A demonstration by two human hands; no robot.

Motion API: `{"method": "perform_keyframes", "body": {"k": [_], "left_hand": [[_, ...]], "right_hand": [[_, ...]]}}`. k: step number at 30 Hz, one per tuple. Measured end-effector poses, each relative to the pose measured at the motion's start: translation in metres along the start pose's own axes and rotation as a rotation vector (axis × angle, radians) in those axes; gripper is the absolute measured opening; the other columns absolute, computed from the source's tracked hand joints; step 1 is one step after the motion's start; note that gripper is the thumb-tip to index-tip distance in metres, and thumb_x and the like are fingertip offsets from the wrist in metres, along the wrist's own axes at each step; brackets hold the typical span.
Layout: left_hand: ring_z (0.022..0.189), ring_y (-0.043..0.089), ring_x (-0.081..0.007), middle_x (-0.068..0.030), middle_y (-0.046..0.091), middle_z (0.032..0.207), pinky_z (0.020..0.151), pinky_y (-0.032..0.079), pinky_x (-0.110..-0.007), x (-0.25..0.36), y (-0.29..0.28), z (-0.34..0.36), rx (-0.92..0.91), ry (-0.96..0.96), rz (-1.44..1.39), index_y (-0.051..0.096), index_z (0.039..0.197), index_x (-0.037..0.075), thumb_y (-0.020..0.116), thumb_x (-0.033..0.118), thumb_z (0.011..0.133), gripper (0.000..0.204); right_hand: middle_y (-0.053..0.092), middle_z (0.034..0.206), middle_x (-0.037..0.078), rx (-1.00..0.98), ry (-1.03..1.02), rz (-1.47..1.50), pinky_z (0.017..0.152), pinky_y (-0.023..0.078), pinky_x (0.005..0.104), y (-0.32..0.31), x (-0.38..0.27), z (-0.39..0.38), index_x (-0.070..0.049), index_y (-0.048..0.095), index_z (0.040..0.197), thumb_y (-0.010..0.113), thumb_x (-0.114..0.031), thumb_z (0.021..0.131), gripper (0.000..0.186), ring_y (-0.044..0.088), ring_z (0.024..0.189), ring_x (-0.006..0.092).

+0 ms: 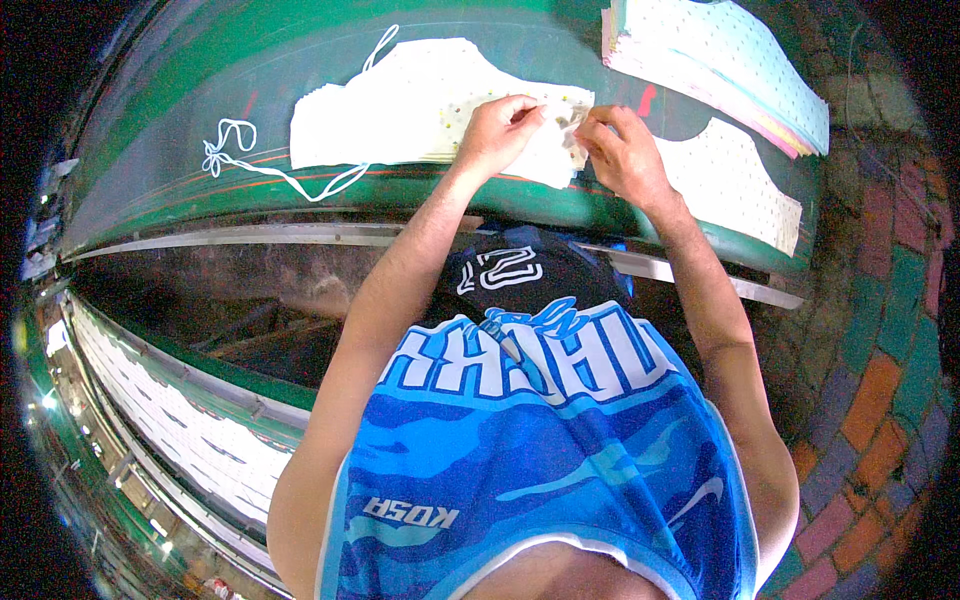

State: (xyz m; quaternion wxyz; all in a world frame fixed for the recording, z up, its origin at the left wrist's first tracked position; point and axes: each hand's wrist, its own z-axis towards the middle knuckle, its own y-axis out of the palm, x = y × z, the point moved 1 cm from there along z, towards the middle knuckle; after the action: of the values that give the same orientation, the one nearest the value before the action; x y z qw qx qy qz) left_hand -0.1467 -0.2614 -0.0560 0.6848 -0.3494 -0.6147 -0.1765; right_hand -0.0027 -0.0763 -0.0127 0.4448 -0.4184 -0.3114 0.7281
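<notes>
A stack of white, dotted cut fabric pieces (pixel 400 95) lies on the green table in front of me. Over its right end, my left hand (pixel 503 132) is closed, thumb and fingers drawn together on the fabric. Close beside it, my right hand (pixel 625 155) pinches the stack's right edge, where the cloth looks ruffled between both hands. What exactly sits between the fingertips is too small to make out. A thin white cord (pixel 290 180) trails out from under the stack toward the left, ending in a loose tangle; another loop of it shows behind the stack.
A second dotted fabric stack (pixel 740 185) lies right of my right hand. Beyond it is a thicker pile with pastel-coloured edges (pixel 720 65). The table (pixel 240 60) has a pale front rail. Coloured paving (pixel 870 400) shows at right, and another long table with white material (pixel 180 430) at lower left.
</notes>
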Motion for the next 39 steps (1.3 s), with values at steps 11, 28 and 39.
{"method": "perform_keyframes", "body": {"k": [11, 28, 39], "left_hand": [[0.061, 0.052, -0.0023, 0.002, 0.065, 0.075, 0.053, 0.042, -0.024, 0.003, -0.001, -0.001, -0.035, -0.131, -0.16, 0.075, 0.11, 0.0, 0.072, 0.027, 0.105, 0.028], [0.074, 0.07, -0.0097, -0.0015, 0.072, 0.089, 0.062, 0.059, -0.026, 0.02, -0.034, 0.008, 0.144, -0.25, -0.791, 0.07, 0.112, 0.006, 0.064, 0.021, 0.109, 0.017], [0.092, 0.073, -0.0119, -0.0053, 0.075, 0.104, 0.078, 0.062, -0.029, 0.069, -0.087, 0.017, 0.268, 0.013, -0.59, 0.073, 0.12, 0.001, 0.074, 0.021, 0.104, 0.025]], "right_hand": [[0.064, 0.128, 0.008, -0.204, -0.139, -0.081, 0.098, 0.056, 0.0434, -0.009, 0.002, 0.002, -0.012, 0.069, 0.115, 0.075, -0.005, 0.08, 0.037, 0.062, 0.114, 0.0314], [0.064, 0.135, 0.008, -0.359, -0.111, 0.002, 0.108, 0.051, 0.0426, -0.011, 0.01, -0.013, -0.007, 0.069, 0.12, 0.067, -0.016, 0.099, 0.022, 0.056, 0.126, 0.0311], [0.071, 0.118, 0.015, -0.25, -0.094, 0.099, 0.102, 0.053, 0.0473, -0.009, -0.011, 0.015, -0.005, 0.073, 0.111, 0.071, -0.025, 0.1, 0.022, 0.063, 0.116, 0.0333]]}}
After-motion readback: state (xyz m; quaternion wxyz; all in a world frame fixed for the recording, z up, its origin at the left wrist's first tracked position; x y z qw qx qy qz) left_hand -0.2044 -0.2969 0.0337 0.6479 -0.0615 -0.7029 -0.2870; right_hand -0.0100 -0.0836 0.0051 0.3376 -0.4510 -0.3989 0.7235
